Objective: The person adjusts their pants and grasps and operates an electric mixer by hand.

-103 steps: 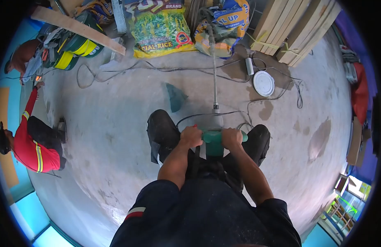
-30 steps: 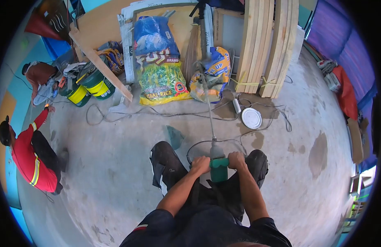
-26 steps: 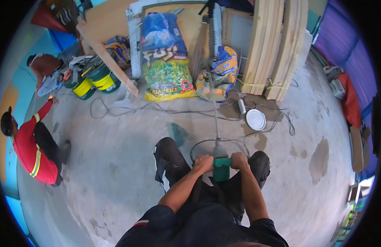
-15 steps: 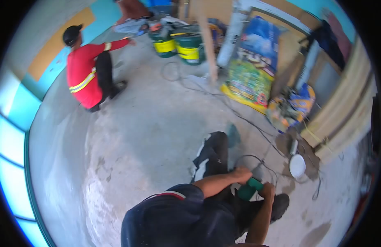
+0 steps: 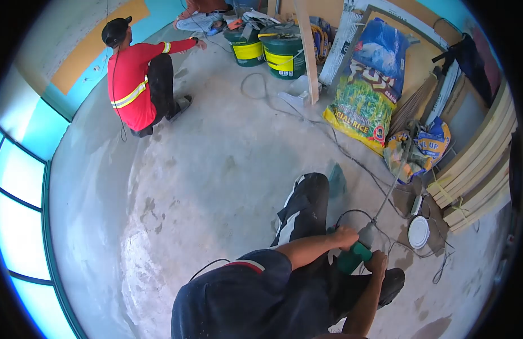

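My left hand point(image 5: 346, 237) is wrapped round the front part of a green power drill point(image 5: 350, 261). My right hand point(image 5: 377, 263) grips its other end. A grey nose point(image 5: 367, 231) points away from me, and a long thin rod point(image 5: 392, 183) runs on from it toward a crumpled bag point(image 5: 408, 155). The rod's far tip is hard to make out. My bent knee point(image 5: 306, 198) is beside the tool, which is held low over the concrete floor.
A person in a red shirt point(image 5: 131, 85) squats at the left; another person point(image 5: 202, 14) sits at the back. Green buckets point(image 5: 284, 56), a rice sack point(image 5: 368, 90), stacked timber point(image 5: 481, 152) and a white lid point(image 5: 419, 232) stand or lie around. A cable point(image 5: 351, 152) crosses the floor.
The view has shifted, so the surroundings appear lower and further right. My hands keep the same hold on the drill. The person in red remains squatting with an arm stretched out.
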`<action>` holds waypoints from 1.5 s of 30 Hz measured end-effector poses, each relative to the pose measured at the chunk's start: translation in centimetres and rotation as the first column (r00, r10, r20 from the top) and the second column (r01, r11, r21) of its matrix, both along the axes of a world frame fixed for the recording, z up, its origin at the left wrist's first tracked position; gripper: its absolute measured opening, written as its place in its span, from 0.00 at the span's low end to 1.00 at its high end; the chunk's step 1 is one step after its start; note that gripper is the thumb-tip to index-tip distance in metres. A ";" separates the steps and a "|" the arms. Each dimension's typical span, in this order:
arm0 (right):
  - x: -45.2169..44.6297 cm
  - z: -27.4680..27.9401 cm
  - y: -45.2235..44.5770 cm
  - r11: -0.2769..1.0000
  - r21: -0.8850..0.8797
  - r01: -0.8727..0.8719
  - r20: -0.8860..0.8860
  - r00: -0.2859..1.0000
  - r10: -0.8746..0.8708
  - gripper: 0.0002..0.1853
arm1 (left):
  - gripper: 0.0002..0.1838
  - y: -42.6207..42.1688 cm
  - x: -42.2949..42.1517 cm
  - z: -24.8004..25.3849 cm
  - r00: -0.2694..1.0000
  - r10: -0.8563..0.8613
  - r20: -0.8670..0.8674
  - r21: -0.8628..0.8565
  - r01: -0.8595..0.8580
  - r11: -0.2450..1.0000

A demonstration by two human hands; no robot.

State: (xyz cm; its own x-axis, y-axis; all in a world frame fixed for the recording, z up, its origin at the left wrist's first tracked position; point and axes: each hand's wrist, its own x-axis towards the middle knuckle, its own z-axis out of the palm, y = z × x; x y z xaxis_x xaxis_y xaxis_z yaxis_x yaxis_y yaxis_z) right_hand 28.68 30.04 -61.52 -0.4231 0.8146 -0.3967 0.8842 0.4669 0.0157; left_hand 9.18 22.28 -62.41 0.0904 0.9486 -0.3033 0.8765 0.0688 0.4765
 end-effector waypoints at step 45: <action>0.7 -1.2 0.7 0.999 0.003 0.039 -0.026 0.999 -0.039 0.17 | 0.13 0.1 -0.2 -0.5 1.000 -0.019 0.002 0.118 0.019 0.993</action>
